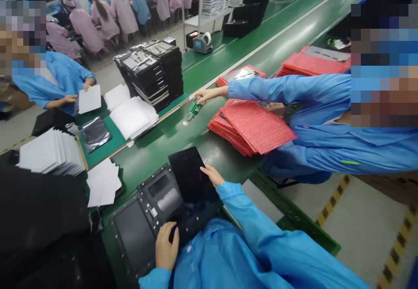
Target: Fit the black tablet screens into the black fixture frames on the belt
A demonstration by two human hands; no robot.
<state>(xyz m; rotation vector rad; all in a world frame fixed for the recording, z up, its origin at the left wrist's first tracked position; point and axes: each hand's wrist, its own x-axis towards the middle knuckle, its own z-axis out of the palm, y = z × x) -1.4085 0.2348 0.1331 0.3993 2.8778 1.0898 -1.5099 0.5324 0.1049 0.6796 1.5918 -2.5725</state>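
Black panel (191,171) tilts up from the dark fixture (135,236) on your green conveyor belt (209,149). Your left hand (166,245) and right hand (211,176) both touch it, fingers together; you cannot tell whether they clamp it. A co-worker's green-labelled bottle (195,109) shows no readable writing.

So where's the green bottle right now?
Near the middle of the head view, a co-worker's hand holds the bottle above the green belt, just left of the red sheet pile.
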